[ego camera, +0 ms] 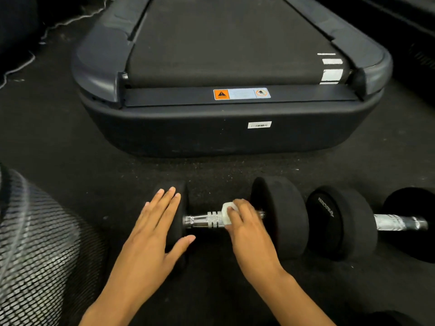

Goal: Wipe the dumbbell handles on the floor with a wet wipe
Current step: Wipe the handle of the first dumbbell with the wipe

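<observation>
Both forearms low in view, my left hand [155, 222] flat, fingers straight, on the near dumbbell [280, 215] end, right hand [247, 222] clenching a wet wipe [226, 211] round its chrome handle [204, 221], second dumbbell [341, 222] just right, black rubber floor [58, 137], treadmill [223, 128] edge beyond.

Treadmill [226, 128] ahead – second dumbbell [367, 222] right

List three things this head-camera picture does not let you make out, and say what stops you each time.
1. Handle of the near dumbbell: its right part is covered by the right hand and wet wipe.
2. Second dumbbell: its far weight is cut off by the right edge.
3. Treadmill's barcode label: print too small to read.
</observation>
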A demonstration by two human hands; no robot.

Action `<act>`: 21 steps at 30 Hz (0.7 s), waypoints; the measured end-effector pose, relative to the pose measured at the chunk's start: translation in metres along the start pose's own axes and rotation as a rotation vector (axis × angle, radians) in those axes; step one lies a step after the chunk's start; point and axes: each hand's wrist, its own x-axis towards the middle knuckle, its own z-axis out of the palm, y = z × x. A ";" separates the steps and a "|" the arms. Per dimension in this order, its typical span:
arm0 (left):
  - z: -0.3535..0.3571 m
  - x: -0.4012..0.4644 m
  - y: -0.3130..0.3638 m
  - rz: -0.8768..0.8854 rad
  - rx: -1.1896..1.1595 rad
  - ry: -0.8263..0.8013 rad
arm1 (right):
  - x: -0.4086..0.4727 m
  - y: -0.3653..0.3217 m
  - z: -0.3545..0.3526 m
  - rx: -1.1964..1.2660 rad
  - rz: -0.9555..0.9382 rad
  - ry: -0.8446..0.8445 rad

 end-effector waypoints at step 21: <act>0.004 -0.002 -0.005 0.070 -0.116 0.025 | 0.001 0.007 0.029 0.107 -0.033 0.213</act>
